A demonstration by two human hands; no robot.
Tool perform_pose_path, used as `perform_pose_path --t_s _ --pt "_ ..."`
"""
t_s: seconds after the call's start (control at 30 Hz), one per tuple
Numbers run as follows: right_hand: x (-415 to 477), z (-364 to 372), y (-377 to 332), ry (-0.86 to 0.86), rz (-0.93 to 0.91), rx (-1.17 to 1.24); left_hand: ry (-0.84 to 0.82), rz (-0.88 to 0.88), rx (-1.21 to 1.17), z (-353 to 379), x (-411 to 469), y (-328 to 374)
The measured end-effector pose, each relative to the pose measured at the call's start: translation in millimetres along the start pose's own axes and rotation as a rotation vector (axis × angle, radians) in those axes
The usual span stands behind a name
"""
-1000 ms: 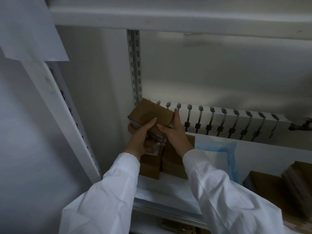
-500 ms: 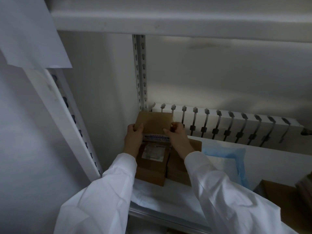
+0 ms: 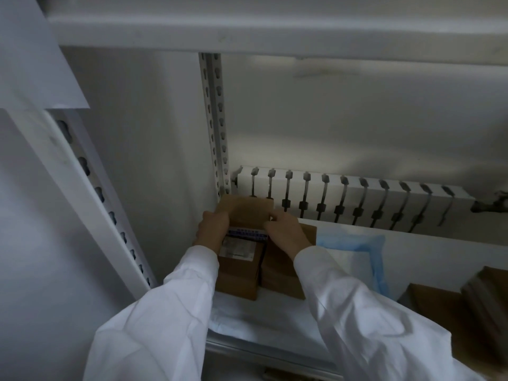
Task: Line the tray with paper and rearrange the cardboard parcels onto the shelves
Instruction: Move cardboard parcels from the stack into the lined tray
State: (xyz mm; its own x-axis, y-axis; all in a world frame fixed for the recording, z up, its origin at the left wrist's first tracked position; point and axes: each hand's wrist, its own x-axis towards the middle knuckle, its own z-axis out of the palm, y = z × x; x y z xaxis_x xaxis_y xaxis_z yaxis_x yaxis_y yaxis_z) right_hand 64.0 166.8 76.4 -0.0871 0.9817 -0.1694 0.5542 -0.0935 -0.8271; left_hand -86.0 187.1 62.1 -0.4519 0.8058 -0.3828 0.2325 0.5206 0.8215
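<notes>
A flat brown cardboard parcel (image 3: 246,213) lies on top of a stack of parcels (image 3: 239,273) in the back left corner of the shelf. My left hand (image 3: 213,226) grips its left edge and my right hand (image 3: 284,229) grips its right edge. A second stack (image 3: 283,276) stands just to the right, partly hidden by my right sleeve. The shelf is lined with white paper (image 3: 255,317) that has a blue border (image 3: 376,259).
More brown parcels (image 3: 450,320) lie at the right end of the shelf. A white slotted upright (image 3: 215,122) stands in the back corner. A slotted white rail (image 3: 357,200) runs along the back. Another shelf (image 3: 275,31) hangs overhead.
Both hands lowered the parcel from a tilted, raised position down flat onto the left stack, towards the back corner.
</notes>
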Motion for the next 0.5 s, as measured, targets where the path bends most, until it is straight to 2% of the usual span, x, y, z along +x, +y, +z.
perform_pose_path --t_s 0.13,0.27,0.4,0.47,0.5 --pt "-11.2 -8.9 6.1 -0.067 -0.021 -0.032 -0.003 -0.004 -0.014 8.7 -9.5 4.6" --pt "-27.4 -23.1 9.2 -0.06 -0.024 -0.001 0.11 -0.004 0.085 16.3 -23.5 3.2" --pt "-44.6 -41.3 15.6 -0.007 -0.038 -0.02 0.255 0.203 0.087 33.9 -47.9 7.8" --pt "-53.5 -50.7 22.0 0.031 -0.045 -0.008 0.252 0.338 -0.074 47.9 -63.2 10.8" --pt "-59.4 -56.8 25.2 0.047 -0.048 0.006 0.196 0.391 -0.193 56.6 -77.2 12.3"
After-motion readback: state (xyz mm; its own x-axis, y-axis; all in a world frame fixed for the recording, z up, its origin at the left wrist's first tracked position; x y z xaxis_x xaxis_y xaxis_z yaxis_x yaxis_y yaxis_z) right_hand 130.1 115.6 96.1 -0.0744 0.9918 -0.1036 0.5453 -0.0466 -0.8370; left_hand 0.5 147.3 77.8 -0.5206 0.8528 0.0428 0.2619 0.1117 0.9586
